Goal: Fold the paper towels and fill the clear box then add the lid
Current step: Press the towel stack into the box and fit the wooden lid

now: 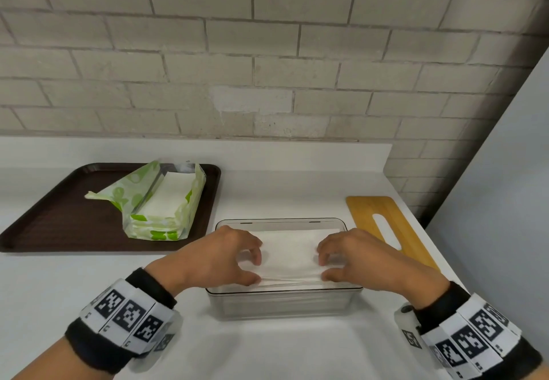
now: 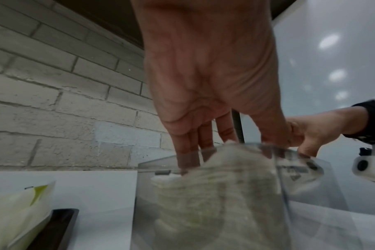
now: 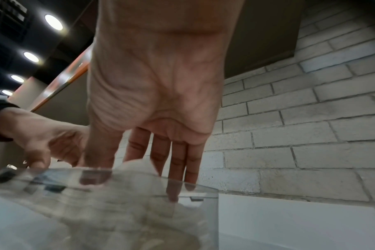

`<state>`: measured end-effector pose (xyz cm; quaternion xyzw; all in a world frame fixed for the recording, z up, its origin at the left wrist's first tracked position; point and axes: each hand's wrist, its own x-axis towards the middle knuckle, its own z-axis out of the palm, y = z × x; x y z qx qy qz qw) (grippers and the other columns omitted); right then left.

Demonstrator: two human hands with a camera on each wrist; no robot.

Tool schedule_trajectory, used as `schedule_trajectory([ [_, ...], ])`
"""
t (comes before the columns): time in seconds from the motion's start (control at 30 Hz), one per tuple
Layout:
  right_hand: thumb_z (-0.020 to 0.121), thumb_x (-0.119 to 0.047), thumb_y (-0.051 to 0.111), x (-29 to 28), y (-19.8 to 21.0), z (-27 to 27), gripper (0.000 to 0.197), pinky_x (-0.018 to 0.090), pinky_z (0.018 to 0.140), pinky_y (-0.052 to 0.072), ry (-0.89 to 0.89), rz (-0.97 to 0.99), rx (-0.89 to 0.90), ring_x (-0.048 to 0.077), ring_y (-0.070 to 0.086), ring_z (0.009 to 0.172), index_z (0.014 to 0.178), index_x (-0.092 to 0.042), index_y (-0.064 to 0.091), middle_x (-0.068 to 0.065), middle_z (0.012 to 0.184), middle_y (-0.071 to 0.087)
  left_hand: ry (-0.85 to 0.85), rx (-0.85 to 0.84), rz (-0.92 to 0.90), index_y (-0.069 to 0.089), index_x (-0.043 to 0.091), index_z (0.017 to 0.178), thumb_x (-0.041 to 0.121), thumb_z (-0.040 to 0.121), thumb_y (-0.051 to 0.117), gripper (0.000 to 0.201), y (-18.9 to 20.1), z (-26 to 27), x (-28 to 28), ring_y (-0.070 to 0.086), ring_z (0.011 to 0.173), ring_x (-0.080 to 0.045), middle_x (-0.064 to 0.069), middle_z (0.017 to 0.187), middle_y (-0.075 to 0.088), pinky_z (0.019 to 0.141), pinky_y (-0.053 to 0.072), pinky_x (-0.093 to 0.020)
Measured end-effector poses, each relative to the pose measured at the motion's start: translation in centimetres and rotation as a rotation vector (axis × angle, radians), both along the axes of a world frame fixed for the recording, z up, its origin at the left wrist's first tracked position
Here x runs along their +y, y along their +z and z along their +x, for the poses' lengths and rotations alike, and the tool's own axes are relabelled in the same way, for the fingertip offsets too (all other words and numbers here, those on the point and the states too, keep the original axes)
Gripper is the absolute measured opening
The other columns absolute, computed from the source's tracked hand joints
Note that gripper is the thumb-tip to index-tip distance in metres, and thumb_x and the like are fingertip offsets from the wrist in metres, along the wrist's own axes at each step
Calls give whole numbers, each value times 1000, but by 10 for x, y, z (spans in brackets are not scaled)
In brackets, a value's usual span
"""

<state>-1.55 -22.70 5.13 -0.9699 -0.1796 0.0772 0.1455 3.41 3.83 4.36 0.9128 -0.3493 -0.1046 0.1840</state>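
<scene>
A clear box (image 1: 282,305) stands on the white counter in front of me, with a stack of white paper towels (image 1: 289,250) in it, up to the rim. My left hand (image 1: 256,269) grips the stack's left end, thumb at the near edge and fingers curled over the top. At the right end my right hand (image 1: 323,268) holds it the same way. In the left wrist view the left hand (image 2: 229,148) reaches down behind the towels (image 2: 214,194) inside the box (image 2: 315,194). The right wrist view shows the right hand (image 3: 137,169) doing likewise around the towels (image 3: 128,203). A wooden lid (image 1: 365,210) with a slot lies right of the box.
A brown tray (image 1: 53,219) at the left carries an opened green and white pack of paper towels (image 1: 166,201). A brick wall (image 1: 267,67) runs along the back of the counter, and a white panel (image 1: 505,186) stands at the right.
</scene>
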Motion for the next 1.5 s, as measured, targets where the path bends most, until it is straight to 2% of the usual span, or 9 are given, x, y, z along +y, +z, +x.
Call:
schedule_trajectory([
  [0.3, 78, -20, 75, 7, 5, 0, 8, 27, 85, 50, -206, 219, 60, 12, 64, 89, 76, -13, 71, -1, 93, 72, 114, 79, -178, 75, 27, 76, 27, 77, 77, 3, 4, 2, 1, 64, 88, 1, 14, 90, 73, 89, 50, -26],
  [0.4, 73, -16, 79, 7, 8, 2, 13, 30, 85, 52, -237, 286, 115, 11, 66, 86, 70, -6, 70, -2, 88, 72, 186, 192, -284, 65, 25, 58, 18, 66, 85, 23, 6, 1, -1, 66, 82, -1, 10, 82, 72, 84, 51, -17],
  [0.73, 90, -17, 62, -6, 7, 10, 26, 14, 49, 28, -232, 426, 2, 4, 36, 49, 67, -26, 52, -13, 50, 47, 352, 329, -697, 76, 14, 81, 31, 72, 76, 20, -11, 8, 17, 65, 70, -6, 7, 78, 73, 70, 49, -17],
  [0.9, 89, -10, 61, -9, 9, 20, 13, 17, 67, 44, -270, 687, 10, 3, 58, 68, 78, -17, 64, -9, 71, 66, 458, 273, -792, 76, 14, 84, 9, 81, 70, 9, -18, 9, 16, 70, 83, -9, -1, 87, 76, 78, 54, -18],
  [1.0, 90, -2, 56, -38, 4, 44, 17, 23, 69, 50, -577, 884, -74, 15, 63, 72, 77, -11, 63, 10, 82, 69, 445, 283, -776, 74, 19, 79, 3, 82, 67, 18, -18, 7, 14, 70, 75, -4, 7, 78, 75, 68, 52, -12],
  [1.1, 90, -10, 54, -70, -21, 65, 9, 27, 67, 44, -809, 371, 35, 19, 56, 78, 89, -7, 63, 16, 98, 64, 444, 278, -786, 72, 19, 79, 1, 82, 66, 19, -20, 6, 13, 70, 73, -5, 9, 76, 75, 64, 49, -9],
  [1.2, 90, -43, 55, -75, -51, 72, 52, 26, 81, 42, -772, -127, 322, 23, 54, 107, 122, -3, 50, 11, 121, 56, 456, 281, -802, 72, 20, 81, -1, 82, 66, 22, -23, 4, 12, 71, 75, -7, 8, 78, 75, 66, 52, -12],
  [1.37, 81, -53, 63, -76, -67, 82, 71, 32, 98, 41, -832, -207, 259, 26, 44, 123, 129, -5, 43, 11, 131, 48, 489, 269, -795, 72, 22, 81, 2, 84, 66, 21, -25, 3, 11, 71, 77, -9, 8, 79, 75, 72, 55, -19],
  [1.5, 80, -32, 70, -72, -59, 86, 72, 28, 85, 45, -885, -108, 318, 26, 51, 115, 136, -2, 35, 12, 129, 51, 518, 206, -783, 73, 17, 79, 15, 85, 67, 9, -25, 4, 10, 70, 77, -16, 0, 81, 75, 76, 54, -31],
])
